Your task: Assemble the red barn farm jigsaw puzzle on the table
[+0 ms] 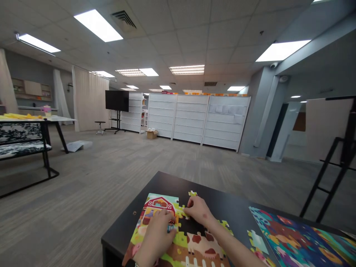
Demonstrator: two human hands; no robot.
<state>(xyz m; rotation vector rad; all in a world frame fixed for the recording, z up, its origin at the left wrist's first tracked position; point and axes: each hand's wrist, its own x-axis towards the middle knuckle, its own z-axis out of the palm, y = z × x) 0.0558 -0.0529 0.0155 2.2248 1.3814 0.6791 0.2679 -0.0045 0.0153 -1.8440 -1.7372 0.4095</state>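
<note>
Nearest the camera, a partly assembled farm jigsaw puzzle lies on the black tabletop, showing a red barn at its far left and a brown-and-white cow toward the near side. Dark tabletop shows through an unfilled gap between barn and cow.

The left hand lies palm down over the puzzle's left part, its grip relaxed, thumb apart from the fingers. The right hand reaches in from the right, its thumb and fingertips drawn close together at a yellow-green piece beside the barn; whether its grip is clamped on that piece or only pressing it, I cannot tell.

One loose piece lies just beyond the right hand, and more pieces lie right of the right forearm. Farther right is a dark-blue, many-coloured picture sheet.

Across the carpeted floor stand a black television on a wheeled stand, white shelving units and a cardboard box.
</note>
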